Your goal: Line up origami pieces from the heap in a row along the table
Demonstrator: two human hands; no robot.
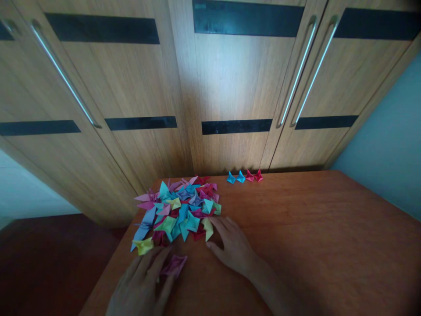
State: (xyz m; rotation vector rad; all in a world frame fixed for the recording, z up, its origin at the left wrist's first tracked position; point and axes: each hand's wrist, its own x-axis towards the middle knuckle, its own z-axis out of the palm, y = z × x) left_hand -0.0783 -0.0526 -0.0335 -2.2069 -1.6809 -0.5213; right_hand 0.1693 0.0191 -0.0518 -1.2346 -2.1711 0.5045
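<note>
A heap of folded paper pieces (184, 206) in blue, green, pink, red and yellow lies on the left part of the wooden table. In front of it, my left hand (141, 276) is closed round a pink folded paper piece (176, 265), between thumb and fingers. My right hand (232, 245) is at the heap's right edge. Its thumb and fingers are apart, with the fingertips beside or touching a pale yellow folded paper piece (208, 229). Close to my left fingers lies a yellow-green folded paper piece (144, 246).
Two blue paper pieces (236, 177) and two red paper pieces (254, 176) stand in a row at the back edge of the table (312, 228). Behind it rises a wooden wardrobe (230, 83) with long metal handles. A pale wall (388, 131) is at the right.
</note>
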